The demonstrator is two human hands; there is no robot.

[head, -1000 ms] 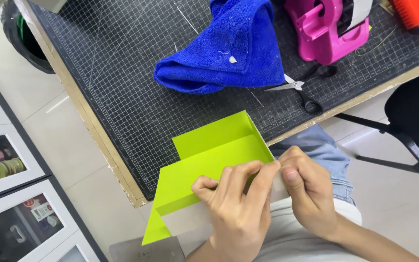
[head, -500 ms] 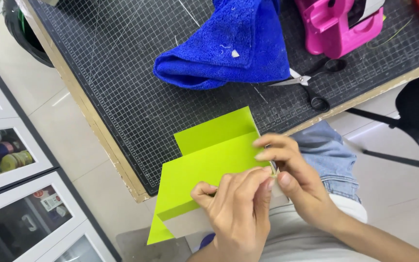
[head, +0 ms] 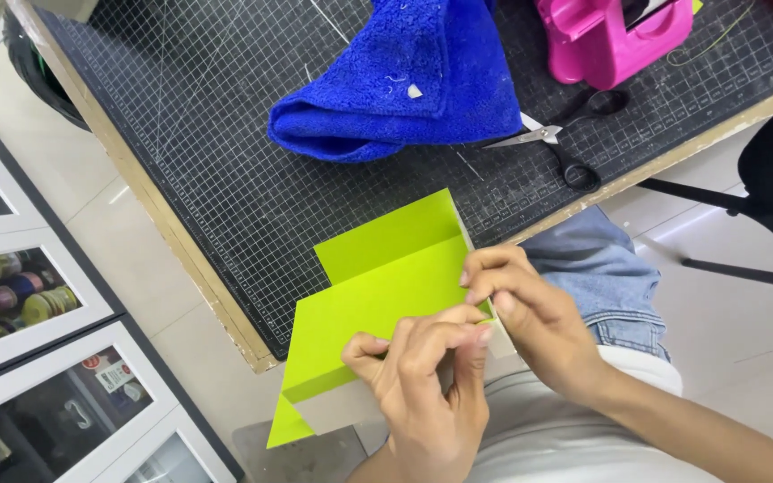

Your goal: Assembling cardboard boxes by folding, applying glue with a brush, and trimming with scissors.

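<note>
At about six o'clock, nearest the camera, the left hand [head: 427, 385] pinched the lower edge of a green card [head: 378, 300], fingers closed on it. Just at three o'clock from it, the right hand [head: 525, 309] pressed its closed fingers on the same card's right end. The card hung over the near edge of the desk [head: 216, 179]. Farther, at one o'clock, scissors [head: 561, 148] lay beside a blue towel [head: 404, 80]. At the far edge, a pink tape holder [head: 610, 40] stood.
</note>
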